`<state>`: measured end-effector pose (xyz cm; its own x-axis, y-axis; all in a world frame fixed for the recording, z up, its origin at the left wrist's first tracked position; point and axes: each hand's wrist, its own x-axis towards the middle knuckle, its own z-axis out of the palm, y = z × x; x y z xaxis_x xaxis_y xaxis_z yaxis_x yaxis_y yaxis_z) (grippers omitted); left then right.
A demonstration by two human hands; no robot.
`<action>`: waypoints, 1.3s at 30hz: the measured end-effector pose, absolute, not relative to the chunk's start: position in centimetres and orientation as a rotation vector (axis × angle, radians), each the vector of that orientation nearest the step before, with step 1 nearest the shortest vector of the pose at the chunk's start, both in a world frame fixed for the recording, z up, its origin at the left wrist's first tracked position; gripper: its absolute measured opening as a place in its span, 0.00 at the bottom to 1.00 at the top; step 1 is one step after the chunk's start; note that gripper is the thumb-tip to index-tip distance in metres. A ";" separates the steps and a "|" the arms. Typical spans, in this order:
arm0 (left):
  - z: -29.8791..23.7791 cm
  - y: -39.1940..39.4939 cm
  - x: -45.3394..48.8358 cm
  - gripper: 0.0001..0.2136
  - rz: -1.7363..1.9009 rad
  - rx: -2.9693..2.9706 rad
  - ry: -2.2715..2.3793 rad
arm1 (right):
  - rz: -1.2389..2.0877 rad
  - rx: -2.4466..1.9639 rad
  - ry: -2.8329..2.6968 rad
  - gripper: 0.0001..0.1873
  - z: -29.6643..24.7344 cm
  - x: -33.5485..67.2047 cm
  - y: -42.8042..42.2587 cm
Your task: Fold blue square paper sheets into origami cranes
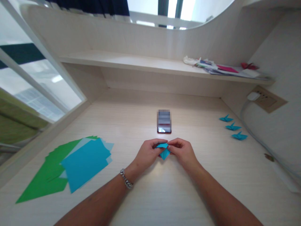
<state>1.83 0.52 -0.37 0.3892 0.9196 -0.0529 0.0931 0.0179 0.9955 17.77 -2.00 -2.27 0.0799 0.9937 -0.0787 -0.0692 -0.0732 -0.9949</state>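
Note:
Both my hands meet at the middle of the pale wooden desk (164,194), pinching a small folded piece of blue paper (164,150). My left hand (148,153) grips its left side with closed fingers; a metal bracelet (126,179) sits on that wrist. My right hand (182,151) pinches the paper's right and top edge. The paper's lower point pokes out between the two hands, just above the desk.
A phone (164,122) lies just beyond my hands. A fanned stack of blue and green paper sheets (77,163) lies at the left. Three finished blue folded figures (232,127) line up at the right. A cable (258,138) runs from a wall socket. A shelf (141,62) holds papers.

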 end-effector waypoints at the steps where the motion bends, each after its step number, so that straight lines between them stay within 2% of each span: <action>1: -0.3 0.5 1.8 0.12 0.841 1.408 0.990 | 1.236 -1.250 -1.054 0.11 -2.2 17.7 -2.0; 15: -0.2 0.3 1.8 0.14 0.817 1.380 0.871 | 1.269 -1.192 -1.037 0.11 -1.7 17.5 -2.2; 20: 0.1 0.3 1.4 0.18 0.807 1.167 0.809 | 1.317 -1.163 -0.902 0.10 -1.3 17.9 -2.1; 27: -0.4 0.6 1.6 0.12 0.857 0.908 0.789 | 1.353 -1.145 -0.867 0.11 -1.4 17.9 -2.2; 33: -0.4 0.3 1.7 0.12 0.805 0.921 0.727 | 1.294 -1.188 -0.986 0.15 -1.3 17.8 -2.1; 39: -0.2 0.3 1.6 0.12 0.792 0.918 0.673 | 1.425 -1.136 -0.892 0.13 -1.8 18.1 -2.1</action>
